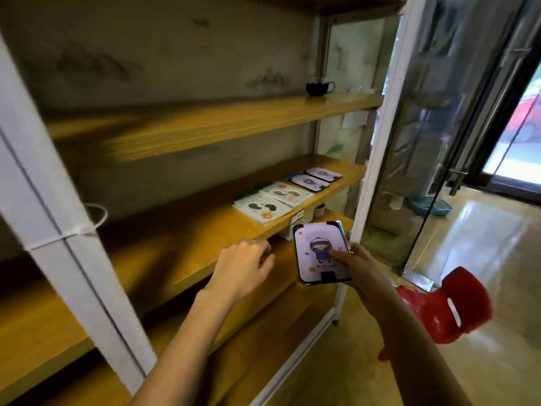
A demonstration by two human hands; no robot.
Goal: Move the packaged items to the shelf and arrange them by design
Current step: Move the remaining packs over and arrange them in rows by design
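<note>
Head view: right grip (pixel 360 266) clasps packet (pixel 314 244) by its right edge, thumb across the face; left grip (pixel 243 266) loosely curled, empty.

looks like a small shop. wooden display shelves (pixel 164 256) bear a price label (pixel 298 217), and a glass entrance door (pixel 456 159) stands beside.

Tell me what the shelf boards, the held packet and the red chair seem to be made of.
The shelf boards: wood or wood-look laminate, yellow-brown, with a sheen. The packet in the right hand: glossy printed plastic film, likely, going by the glare along its edges. The red chair: moulded plastic, smooth and shiny, with highlights on its curves.
</note>
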